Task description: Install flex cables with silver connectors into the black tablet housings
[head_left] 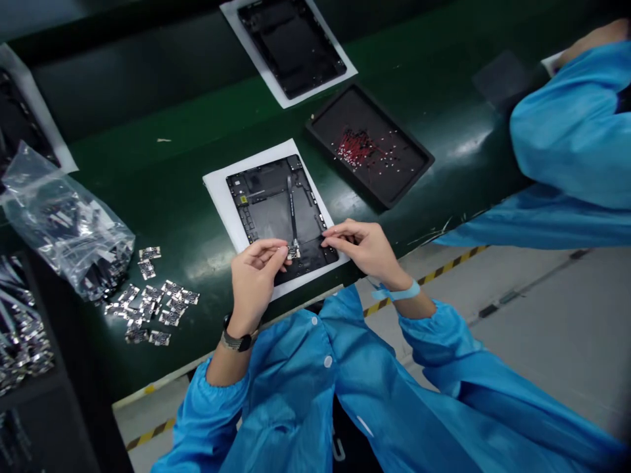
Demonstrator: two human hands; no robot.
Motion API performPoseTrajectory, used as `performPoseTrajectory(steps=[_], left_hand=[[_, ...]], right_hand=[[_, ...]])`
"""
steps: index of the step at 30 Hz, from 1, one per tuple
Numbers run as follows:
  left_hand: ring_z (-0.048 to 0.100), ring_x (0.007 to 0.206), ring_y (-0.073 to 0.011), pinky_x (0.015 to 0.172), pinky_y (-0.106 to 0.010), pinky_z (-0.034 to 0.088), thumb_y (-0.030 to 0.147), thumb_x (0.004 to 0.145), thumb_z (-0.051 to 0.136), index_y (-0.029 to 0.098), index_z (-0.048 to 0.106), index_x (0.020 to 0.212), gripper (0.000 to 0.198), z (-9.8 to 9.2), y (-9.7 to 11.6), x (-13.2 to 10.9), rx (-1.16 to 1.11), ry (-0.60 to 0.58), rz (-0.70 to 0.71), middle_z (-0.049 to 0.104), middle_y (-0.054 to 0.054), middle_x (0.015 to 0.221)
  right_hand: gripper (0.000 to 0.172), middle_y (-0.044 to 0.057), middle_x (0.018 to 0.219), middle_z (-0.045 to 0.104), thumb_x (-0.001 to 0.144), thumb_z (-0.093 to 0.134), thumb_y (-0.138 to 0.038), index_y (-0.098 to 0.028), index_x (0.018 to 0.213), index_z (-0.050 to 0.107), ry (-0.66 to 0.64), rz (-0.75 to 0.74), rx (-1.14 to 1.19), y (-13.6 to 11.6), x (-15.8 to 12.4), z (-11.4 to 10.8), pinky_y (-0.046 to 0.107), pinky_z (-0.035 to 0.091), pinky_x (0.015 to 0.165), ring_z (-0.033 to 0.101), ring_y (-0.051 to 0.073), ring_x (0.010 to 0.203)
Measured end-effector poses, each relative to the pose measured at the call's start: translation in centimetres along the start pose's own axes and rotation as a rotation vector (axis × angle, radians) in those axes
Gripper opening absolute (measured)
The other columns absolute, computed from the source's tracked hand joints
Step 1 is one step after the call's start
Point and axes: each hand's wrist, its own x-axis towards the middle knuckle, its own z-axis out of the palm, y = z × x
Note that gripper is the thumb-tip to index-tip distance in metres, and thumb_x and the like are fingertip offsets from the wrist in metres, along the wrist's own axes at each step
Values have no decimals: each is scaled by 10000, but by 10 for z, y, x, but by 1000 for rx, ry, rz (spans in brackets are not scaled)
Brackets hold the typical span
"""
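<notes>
A black tablet housing (pixel 269 223) lies on a white sheet (pixel 221 197) in front of me. My left hand (pixel 255 279) is over its near edge, thumb and fingers pinched on a small circuit board (pixel 294 252). From that board a black flat ribbon cable (pixel 292 207) runs up across the housing. At the housing's near right edge is my right hand (pixel 365 251), its thumb and fingertips brought together. Whatever is between those fingertips is too small to make out.
Loose small circuit boards (pixel 150 305) are scattered to the left, beside a clear plastic bag (pixel 73 217) of parts. A black tray (pixel 394 164) holds small red-wired pieces. Another housing (pixel 296 49) lies farther back. At right is a co-worker's blue sleeve (pixel 572 125).
</notes>
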Motion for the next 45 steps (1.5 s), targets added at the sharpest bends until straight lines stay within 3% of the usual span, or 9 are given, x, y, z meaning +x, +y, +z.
performPoseTrajectory(steps=[4, 8, 12, 18, 26, 30, 37, 45], left_hand=[[677, 614, -140, 588, -238, 533, 285, 808, 800, 145, 768, 983, 227, 21, -1, 8, 9, -14, -38, 731, -49, 704], [658, 587, -140, 575, -251, 531, 262, 796, 784, 122, 763, 1000, 248, 32, 1, 12, 10, -88, -107, 735, -62, 697], [607, 561, -115, 521, -218, 464, 239, 768, 798, 142, 771, 918, 180, 31, 4, 14, 53, -135, -130, 702, -39, 663], [555, 506, -104, 492, -222, 423, 267, 750, 827, 143, 758, 891, 200, 23, 5, 14, 24, -206, -201, 680, -36, 637], [580, 514, -103, 531, -212, 462, 249, 763, 823, 118, 746, 902, 206, 21, 4, 13, 17, -265, -258, 706, -51, 640], [591, 511, -102, 526, -205, 475, 243, 762, 823, 111, 746, 894, 202, 23, 6, 11, 27, -253, -276, 712, -51, 637], [644, 548, -121, 505, -196, 492, 214, 740, 821, 114, 755, 861, 171, 33, 5, 4, 66, -121, -257, 716, -48, 637], [654, 556, -118, 540, -199, 523, 203, 754, 820, 113, 764, 862, 152, 32, 3, 5, 66, -127, -246, 722, -45, 640]], right_hand=[[197, 46, 851, 787, 914, 690, -343, -177, 1013, 728, 110, 21, 142, 0, -3, 15, 384, 513, 888, 711, 214, 867], [155, 42, 804, 755, 936, 647, -307, -191, 891, 740, 133, -38, 66, -5, -4, 18, 359, 492, 814, 641, 209, 854], [145, 24, 799, 707, 937, 632, -256, -196, 878, 750, 27, -111, -37, -8, -5, 12, 344, 420, 797, 530, 185, 801], [182, -7, 742, 642, 936, 628, -239, -205, 773, 700, -165, -190, -165, -7, -1, 4, 357, 316, 866, 515, 179, 839], [180, -12, 743, 642, 916, 624, -203, -194, 741, 664, -215, -207, -167, -8, 5, 2, 364, 288, 882, 504, 173, 836], [166, -13, 741, 635, 919, 619, -191, -194, 760, 668, -230, -216, -191, -8, 5, 1, 358, 284, 855, 496, 172, 830], [175, -22, 707, 604, 885, 625, -110, -186, 728, 633, -132, -255, -283, -10, -3, 8, 336, 284, 788, 495, 166, 820], [192, -8, 737, 630, 947, 597, -161, -185, 762, 641, -140, -255, -306, -9, -5, 6, 355, 276, 800, 501, 171, 812]])
